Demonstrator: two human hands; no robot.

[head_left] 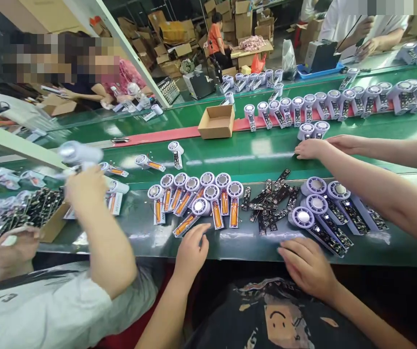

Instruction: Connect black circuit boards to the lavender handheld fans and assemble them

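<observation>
My left hand [193, 249] is at the table's front edge, thumb and fingers apart. It is just below a lavender handheld fan [200, 207] that lies slanted, its open handle showing an orange cell; whether a fingertip touches it I cannot tell. More such fans [207, 179] lie grouped behind it. My right hand [306, 266] is by the edge, fingers stretched out and holding nothing. Between and beyond my hands lies a loose pile of black circuit boards [266, 206]. To the right, several fans with boards in their handles [302, 218] lie stacked together.
A co-worker's arm [99, 213] at left lifts a blurred fan [79, 152]. Another person's hands [312, 148] reach in from the right to fans on the green belt [259, 162]. An open cardboard box [216, 122] and a row of fans [297, 109] stand farther back.
</observation>
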